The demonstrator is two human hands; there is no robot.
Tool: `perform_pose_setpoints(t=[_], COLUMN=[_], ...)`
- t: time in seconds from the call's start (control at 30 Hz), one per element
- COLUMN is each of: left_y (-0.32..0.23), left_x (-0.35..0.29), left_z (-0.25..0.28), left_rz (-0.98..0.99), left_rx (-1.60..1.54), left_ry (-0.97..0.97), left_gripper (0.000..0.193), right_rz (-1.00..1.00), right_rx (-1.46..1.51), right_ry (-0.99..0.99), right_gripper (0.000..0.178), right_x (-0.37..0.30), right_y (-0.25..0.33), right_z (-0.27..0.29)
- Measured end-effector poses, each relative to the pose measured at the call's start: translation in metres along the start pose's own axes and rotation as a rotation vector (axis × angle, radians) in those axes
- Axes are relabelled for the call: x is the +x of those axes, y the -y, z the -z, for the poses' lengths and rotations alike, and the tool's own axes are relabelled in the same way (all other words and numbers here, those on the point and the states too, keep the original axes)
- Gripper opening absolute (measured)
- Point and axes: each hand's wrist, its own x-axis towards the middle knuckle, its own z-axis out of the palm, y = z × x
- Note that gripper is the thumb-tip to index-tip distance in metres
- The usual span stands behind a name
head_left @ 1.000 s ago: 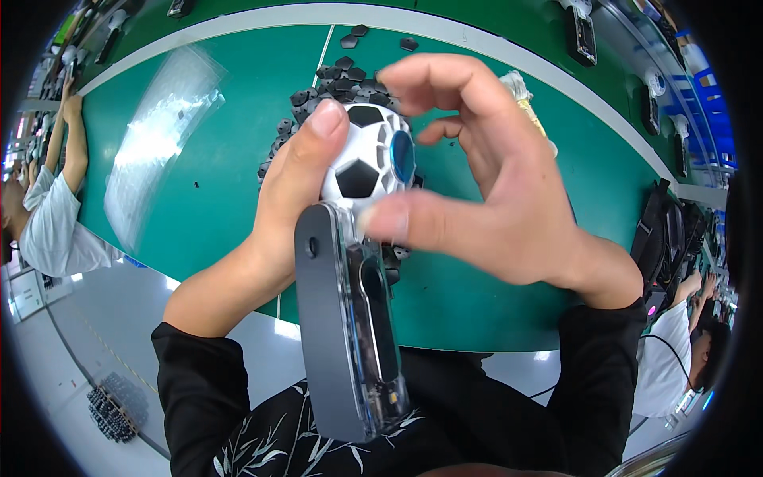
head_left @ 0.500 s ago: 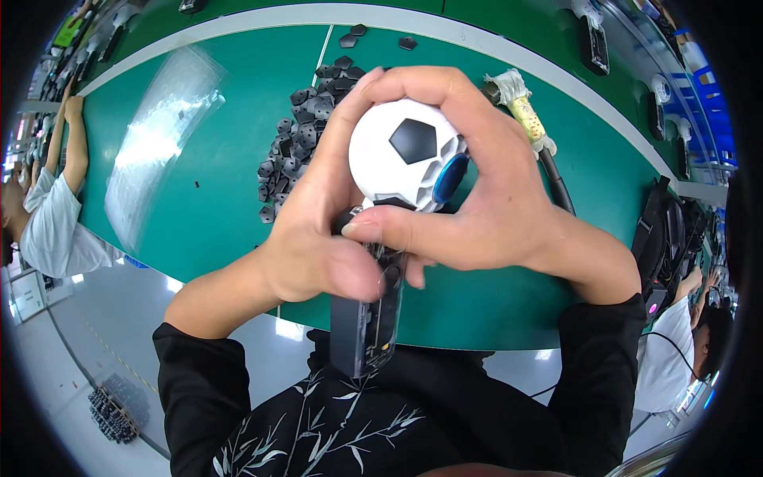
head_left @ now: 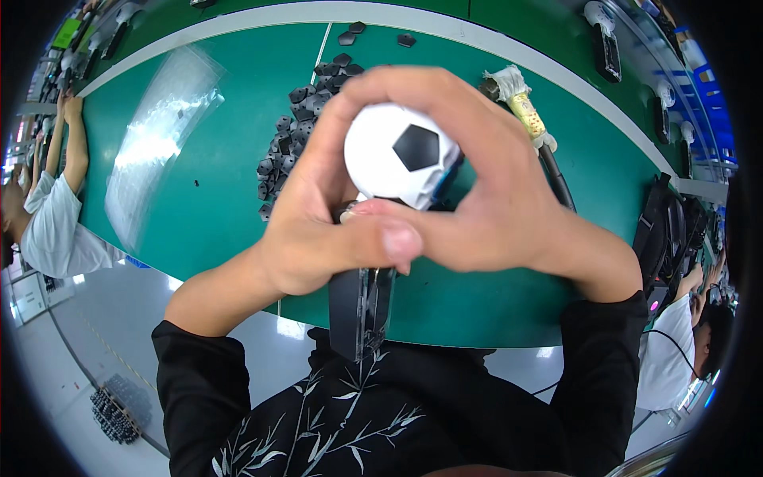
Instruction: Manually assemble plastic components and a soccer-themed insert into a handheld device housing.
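Observation:
Both my hands encircle a white soccer-ball-like head (head_left: 367,159) with black pentagon patches, joined to a black, boxy handle (head_left: 346,310) that points down toward my body. My left hand (head_left: 310,226) wraps the ball's left and lower side, its thumb lying across the right thumb. Around the upper and right side curls my right hand (head_left: 501,187), thumb pressed under the ball near the neck. A blue part on the ball's right edge shows only as a sliver. The neck between ball and handle is mostly covered by the thumbs.
Black pentagon pieces (head_left: 298,135) lie piled left of my hands, with several loose ones farther back. A clear plastic sheet (head_left: 159,143) rests on the green table (head_left: 222,215) at left. A yellow-wrapped tool (head_left: 525,114) with a black cable lies at right. Other people sit at both sides.
The ball has turned, so its blue part is mostly out of sight. My left thumb has moved right and up over the right thumb. The handle's lower end has risen slightly.

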Motion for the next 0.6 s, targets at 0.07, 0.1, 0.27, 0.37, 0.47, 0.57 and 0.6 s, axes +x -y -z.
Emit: perform_pose_setpoints(t=[0.07,0.1,0.27,0.37,0.47,0.57,0.6], left_y=[-0.003,-0.005,-0.008,-0.012,-0.012,-0.011,-0.010], left_x=[-0.003,-0.001,0.014,0.020,0.022,0.019,0.017], left_z=[0.006,0.010,0.027,0.025,0.034,0.034,0.033], left_rz=[-0.048,-0.048,-0.191,-0.188,-0.233,-0.256,-0.266], left_rx=[-0.256,-0.258,-0.098,-0.343,-0.171,-0.079,-0.046], left_ry=[0.113,0.118,0.051,-0.113,0.007,0.078,0.108], left_gripper=[0.081,0.081,0.077,0.078,0.081,0.083,0.085], right_rz=[-0.095,-0.189,-0.274,-0.158,-0.214,-0.252,-0.269], right_rx=[0.095,0.194,-0.038,-0.478,-0.562,-0.560,-0.531], right_ry=[0.015,0.030,0.281,0.481,0.663,0.692,0.661], right_gripper=[0.044,0.040,0.029,0.026,0.023,0.021,0.021], right_x=[0.003,0.006,0.019,0.019,0.006,-0.001,-0.001], right_y=[0.000,0.000,-0.004,-0.006,-0.012,-0.017,-0.017], right_z=[0.006,0.011,0.046,0.056,0.048,0.037,0.032])
